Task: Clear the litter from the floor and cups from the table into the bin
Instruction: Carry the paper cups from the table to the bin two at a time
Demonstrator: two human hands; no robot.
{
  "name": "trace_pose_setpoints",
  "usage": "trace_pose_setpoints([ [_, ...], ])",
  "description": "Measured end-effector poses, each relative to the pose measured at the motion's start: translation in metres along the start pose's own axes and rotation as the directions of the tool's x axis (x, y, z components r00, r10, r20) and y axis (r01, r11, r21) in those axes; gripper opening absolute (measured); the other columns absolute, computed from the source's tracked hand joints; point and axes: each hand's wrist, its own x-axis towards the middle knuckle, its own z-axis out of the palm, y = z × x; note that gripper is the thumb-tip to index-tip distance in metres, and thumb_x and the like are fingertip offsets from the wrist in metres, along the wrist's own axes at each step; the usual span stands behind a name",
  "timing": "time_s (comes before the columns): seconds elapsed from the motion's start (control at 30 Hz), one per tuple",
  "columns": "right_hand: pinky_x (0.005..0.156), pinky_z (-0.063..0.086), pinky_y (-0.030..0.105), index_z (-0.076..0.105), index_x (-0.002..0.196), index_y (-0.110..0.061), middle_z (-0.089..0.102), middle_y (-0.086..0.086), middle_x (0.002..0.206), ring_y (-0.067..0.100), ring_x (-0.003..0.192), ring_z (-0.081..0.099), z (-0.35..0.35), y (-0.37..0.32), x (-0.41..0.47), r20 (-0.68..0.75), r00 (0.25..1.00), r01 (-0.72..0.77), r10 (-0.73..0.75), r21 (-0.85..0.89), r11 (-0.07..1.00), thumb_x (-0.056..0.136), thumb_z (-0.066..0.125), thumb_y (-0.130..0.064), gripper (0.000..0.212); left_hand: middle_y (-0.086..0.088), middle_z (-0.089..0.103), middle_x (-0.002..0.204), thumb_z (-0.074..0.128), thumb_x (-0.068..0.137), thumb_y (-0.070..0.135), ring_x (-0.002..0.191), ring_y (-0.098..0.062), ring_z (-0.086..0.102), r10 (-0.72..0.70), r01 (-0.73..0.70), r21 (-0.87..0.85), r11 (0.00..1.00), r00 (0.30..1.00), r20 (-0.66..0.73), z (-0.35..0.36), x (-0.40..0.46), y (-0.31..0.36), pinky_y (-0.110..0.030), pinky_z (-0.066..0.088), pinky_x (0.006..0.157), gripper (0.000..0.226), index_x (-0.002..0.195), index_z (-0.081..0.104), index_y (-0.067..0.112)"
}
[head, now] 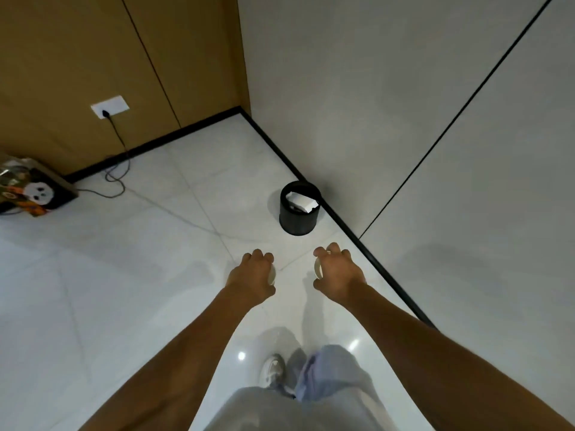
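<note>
Glossy white floor tiles (130, 275) run into a corner where a tan wood-panelled wall (62, 57) meets a grey panelled wall (404, 88), with a black skirting strip along the base. From my remote seat I see both bare arms stretched forward over the floor. My left hand (253, 275) has its fingers curled over a pale paper cup (273, 275); only a sliver of the cup's rim shows at the hand's inner edge, under the knuckles. My right hand (337, 270) grips a second paper cup (318, 268) the same way, its rim showing between thumb and forefinger. Ahead of both hands, near the grey wall's skirting, stands a small black bin (298, 220) with crumpled white paper (301, 200) inside it. Far left, a printed bag (34, 191) sits against the tan wall below a white socket (109, 106), whose black cable (116, 169) trails onto the tiles.
</note>
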Motion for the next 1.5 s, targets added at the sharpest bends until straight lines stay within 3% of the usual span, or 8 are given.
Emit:
trace_pose_setpoints([
  [0.17,0.076,0.049,0.032,0.039,0.134,-0.020,0.036,0.005,0.132,0.026,0.117,0.039,-0.035,0.032,0.088,0.013,1.000,-0.015,0.015,0.023,1.000,0.083,0.062,-0.019,0.056,-0.006,0.038,0.132,0.063,0.085,0.031,0.124,-0.023,0.037,0.004,-0.003,-0.007,1.000,1.000,0.020,-0.029,0.098,0.013,-0.039,0.050,0.091,0.059,0.136,0.040,0.014],
  [0.5,0.086,0.049,0.035,0.039,0.135,-0.019,0.033,0.012,0.136,0.030,0.122,0.035,-0.125,0.086,0.283,0.056,0.995,0.088,-0.083,-0.097,0.991,0.083,0.067,-0.027,0.060,-0.008,0.041,0.130,0.063,0.085,0.032,0.120,-0.024,0.041,-0.125,0.124,-0.172,0.977,0.992,0.003,-0.086,0.272,0.049,-0.037,0.049,0.090,0.059,0.137,0.040,0.015],
  [0.77,0.084,0.049,0.038,0.041,0.134,-0.020,0.034,0.012,0.136,0.032,0.121,0.037,-0.145,0.072,0.402,0.166,0.975,0.173,-0.150,-0.135,0.976,0.084,0.066,-0.021,0.056,-0.006,0.042,0.132,0.069,0.083,0.031,0.121,-0.023,0.043,-0.210,0.219,-0.273,0.937,0.976,0.061,-0.109,0.362,0.024,-0.035,0.047,0.092,0.064,0.137,0.038,0.017],
  [0.93,0.094,0.045,0.039,0.035,0.141,-0.018,0.035,0.012,0.139,0.032,0.124,0.038,-0.156,0.062,0.462,0.234,0.967,0.126,-0.097,-0.111,0.986,0.083,0.068,-0.023,0.066,-0.006,0.044,0.132,0.069,0.083,0.034,0.117,-0.022,0.045,-0.229,0.241,-0.319,0.916,0.970,0.076,-0.122,0.424,0.003,-0.032,0.047,0.091,0.066,0.136,0.036,0.011],
  [1.03,0.092,0.046,0.038,0.036,0.140,-0.015,0.038,0.014,0.138,0.033,0.123,0.041,-0.160,0.061,0.497,0.236,0.967,0.122,-0.098,-0.091,0.988,0.083,0.070,-0.027,0.068,-0.006,0.046,0.132,0.070,0.083,0.033,0.117,-0.022,0.046,-0.231,0.240,-0.347,0.906,0.971,0.067,-0.122,0.459,-0.004,-0.030,0.046,0.090,0.066,0.135,0.037,0.011],
  [1.3,0.089,0.047,0.037,0.035,0.139,-0.017,0.036,0.014,0.138,0.032,0.124,0.041,-0.128,0.070,0.583,0.291,0.954,0.096,-0.077,-0.052,0.994,0.084,0.070,-0.028,0.067,-0.010,0.034,0.142,0.070,0.084,0.032,0.130,-0.027,0.036,-0.264,0.270,-0.319,0.909,0.963,0.061,-0.089,0.542,-0.020,-0.032,0.047,0.095,0.069,0.140,0.037,0.011],
  [1.5,0.083,0.046,0.033,0.039,0.139,-0.018,0.029,0.015,0.140,0.032,0.124,0.037,-0.046,0.098,0.655,0.338,0.937,0.110,-0.090,-0.041,0.993,0.083,0.071,-0.023,0.064,-0.013,0.034,0.136,0.068,0.084,0.032,0.125,-0.029,0.035,-0.357,0.365,-0.347,0.864,0.930,0.089,-0.005,0.610,-0.030,-0.034,0.049,0.089,0.067,0.139,0.038,0.010],
])
